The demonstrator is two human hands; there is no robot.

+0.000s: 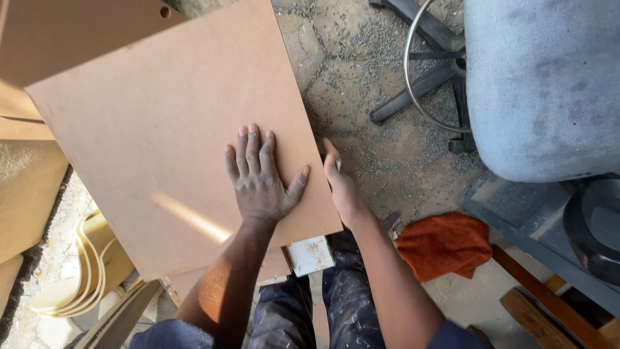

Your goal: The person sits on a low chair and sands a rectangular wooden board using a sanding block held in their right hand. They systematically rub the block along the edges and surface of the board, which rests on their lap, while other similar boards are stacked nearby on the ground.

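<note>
Outdoor workshop ground: packed dirt and gravel floor (387, 155), seen from straight above.

Large flat brown fibreboard panel (168, 142) filled the frame from 9 to 12 o'clock. It lay skewed, near corner pointing to about 5 o'clock, on top of more tan boards (26, 181); what carried it underneath was hidden.

Left hand (258, 178) was flat on the panel near its right edge, fingers spread wide, palm down. It gripped nothing, and read as pressing the sheet down so it couldn't slide or tip.

Right hand (342, 187) sat at the panel's right edge, at 3 o'clock from the left hand, turned edge-on with fingers straight. It seemed to touch the board's side; whether fingers curled under, cannot tell. Likely steadying or lining up that edge while the other hand pinned the face.

Small white block (310, 255) stuck out below the near corner at 6 o'clock.

Orange crumpled cloth (445, 245) lay on the ground at 4 o'clock, apart from the panel. Grey rounded padded chair seat (542, 84) with black star base and metal foot ring (426, 71) stood at 1–2 o'clock, well clear. Stack of cream curved moulded pieces (90, 265) at 8 o'clock.

Person's dark paint-flecked trousers (323, 304) showed at 6 o'clock.
</note>
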